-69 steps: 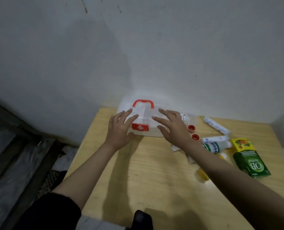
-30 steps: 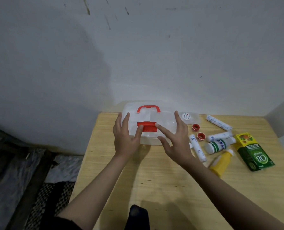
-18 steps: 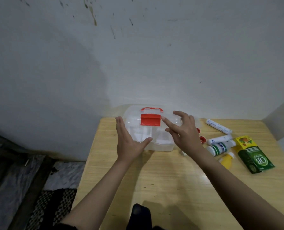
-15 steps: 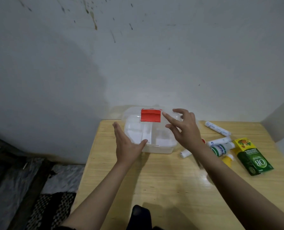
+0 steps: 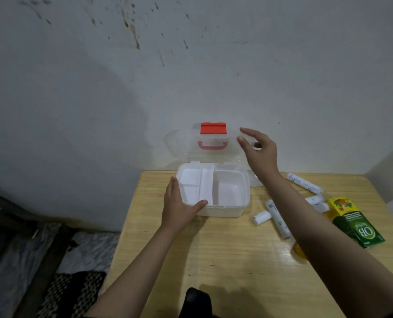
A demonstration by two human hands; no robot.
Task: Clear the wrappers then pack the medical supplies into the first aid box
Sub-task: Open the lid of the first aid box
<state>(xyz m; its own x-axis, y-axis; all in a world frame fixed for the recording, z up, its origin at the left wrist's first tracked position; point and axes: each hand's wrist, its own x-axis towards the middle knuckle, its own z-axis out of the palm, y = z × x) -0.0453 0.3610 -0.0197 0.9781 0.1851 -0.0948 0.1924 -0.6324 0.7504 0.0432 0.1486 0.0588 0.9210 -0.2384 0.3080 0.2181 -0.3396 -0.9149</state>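
Note:
The clear first aid box [image 5: 213, 211] stands open at the table's back edge, its white divided tray bare. Its lid [image 5: 181, 143] stands upright against the wall, with the red latch [image 5: 213, 128] on top and the red handle [image 5: 212, 145] showing through. My left hand [image 5: 179, 206] grips the box's front left corner, thumb over the rim. My right hand [image 5: 258, 150] is at the lid's right edge, fingers apart. White bandage rolls [image 5: 278, 218] lie right of the box, with another roll [image 5: 304, 182] farther back.
A green and yellow carton [image 5: 356, 223] lies at the table's right side. A yellow bottle [image 5: 298, 250] is mostly hidden behind my right forearm. The wooden table [image 5: 213, 260] meets the wall behind. Left of it, the floor holds plastic sheeting and a woven mat [image 5: 71, 292].
The box's latch was released and the lid swung up and back to lean on the wall. My right hand rose with the lid while my left stayed on the box's corner.

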